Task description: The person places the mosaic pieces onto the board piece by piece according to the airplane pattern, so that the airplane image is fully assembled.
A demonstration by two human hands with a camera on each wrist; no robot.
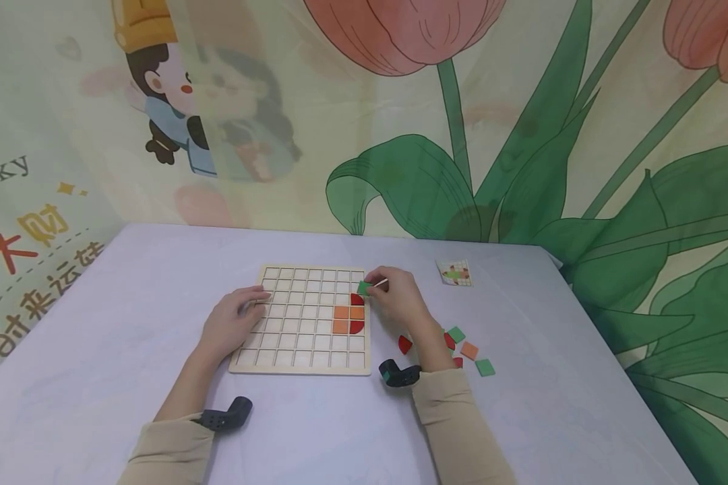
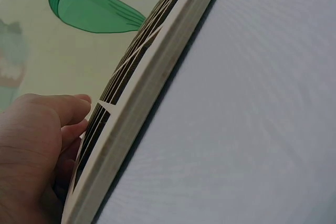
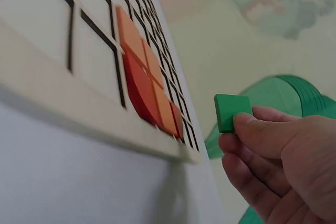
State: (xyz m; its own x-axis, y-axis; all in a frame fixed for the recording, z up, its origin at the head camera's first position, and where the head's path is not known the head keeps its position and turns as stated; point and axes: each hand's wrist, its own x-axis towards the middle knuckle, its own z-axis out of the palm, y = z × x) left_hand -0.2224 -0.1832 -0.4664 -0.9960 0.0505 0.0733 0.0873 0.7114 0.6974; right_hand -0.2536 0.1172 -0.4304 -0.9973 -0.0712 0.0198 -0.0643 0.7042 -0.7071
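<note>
A wooden grid board (image 1: 300, 370) lies on the table. Near its right edge, orange square tiles (image 1: 341, 312) and red rounded tiles (image 1: 356, 328) fill a few cells. My right hand (image 1: 398, 293) pinches a green square tile (image 3: 231, 113) between thumb and fingers, above the upper right of the board. In the right wrist view that tile is held up, apart from the board. My left hand (image 1: 230, 320) rests at the board's left edge with relaxed fingers, thumb and fingertips over the border; part of its fingers is hidden in the left wrist view.
Several loose tiles, among them a red one (image 1: 405, 345), an orange one (image 1: 470, 350) and a green one (image 1: 485, 367), lie right of the board, partly behind the right forearm. A small printed card (image 1: 456, 273) lies farther back. A patterned cloth (image 1: 315, 202) hangs behind the table.
</note>
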